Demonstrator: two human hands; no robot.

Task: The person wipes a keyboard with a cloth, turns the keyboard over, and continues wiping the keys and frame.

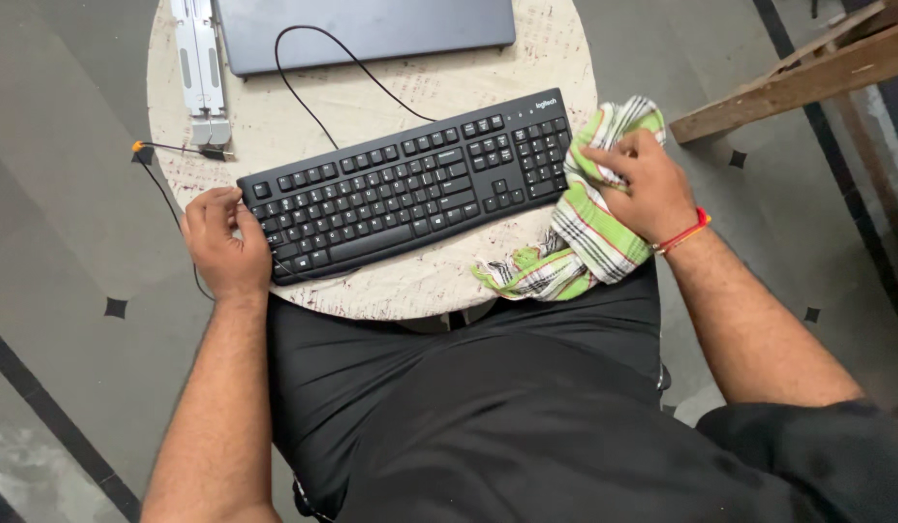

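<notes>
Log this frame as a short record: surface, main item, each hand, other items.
surface: round pale table
main item: black keyboard, lying at a slant
left hand: grips the keyboard's left end
right hand: presses a green checked cloth against the keyboard's right end
other items: closed grey laptop, folded silver stand, black cable
wrist: red thread band on the right
</notes>
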